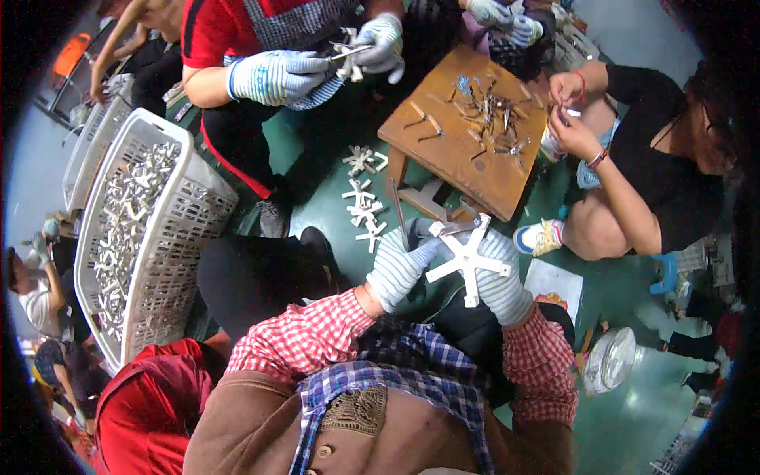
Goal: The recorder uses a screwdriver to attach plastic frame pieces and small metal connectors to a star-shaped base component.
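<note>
My left hand (400, 267), in a striped knit glove, is closed around a slim dark metal tool (397, 210) whose narrow end points up and away from me. Its exact kind is unclear. Gloved the same way, my right hand (505, 283) grips a white star-shaped part (469, 261) from behind, so those fingers are partly hidden. Several flat arms spread from the part's middle, with small blocks at their tips. The hands are close together above my lap. On the floor beyond my left hand lie several similar white star parts (364, 207).
A wooden table (404, 134) ahead carries metal pieces and tools. A large white basket (186, 194) full of small white parts stands at left. A co-worker in red (214, 39) works ahead, another in black (649, 142) at right. A round plastic-covered bundle (609, 360) lies at right.
</note>
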### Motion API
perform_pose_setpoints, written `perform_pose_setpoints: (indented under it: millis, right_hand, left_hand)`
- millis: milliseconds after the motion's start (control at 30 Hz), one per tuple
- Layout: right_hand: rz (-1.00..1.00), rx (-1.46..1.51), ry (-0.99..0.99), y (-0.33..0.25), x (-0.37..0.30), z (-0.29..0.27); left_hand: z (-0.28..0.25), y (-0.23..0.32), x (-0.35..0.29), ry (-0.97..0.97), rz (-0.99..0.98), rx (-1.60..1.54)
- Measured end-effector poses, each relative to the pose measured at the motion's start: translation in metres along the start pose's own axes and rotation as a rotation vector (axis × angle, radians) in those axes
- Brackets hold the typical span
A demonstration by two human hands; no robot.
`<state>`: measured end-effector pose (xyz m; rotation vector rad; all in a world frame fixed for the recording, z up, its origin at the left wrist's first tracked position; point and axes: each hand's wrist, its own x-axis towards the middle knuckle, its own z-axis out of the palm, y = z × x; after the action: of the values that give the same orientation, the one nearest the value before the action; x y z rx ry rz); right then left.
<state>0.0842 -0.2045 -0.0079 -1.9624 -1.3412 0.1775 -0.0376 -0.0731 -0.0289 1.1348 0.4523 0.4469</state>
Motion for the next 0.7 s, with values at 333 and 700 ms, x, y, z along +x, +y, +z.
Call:
perform_pose_setpoints:
  millis: [333, 700]
  right_hand:
    - [0.112, -0.075, 0.066, 0.016, 0.015, -0.003]
    - [0.232, 1.103, 0.417, 0.011, 0.048, -0.006]
  left_hand:
    - [-0.005, 0.063, 0.015, -0.157, 0.227, 0.349]
    - [0.002, 0.140, 0.049, -0.499, -0.015, 0.103]
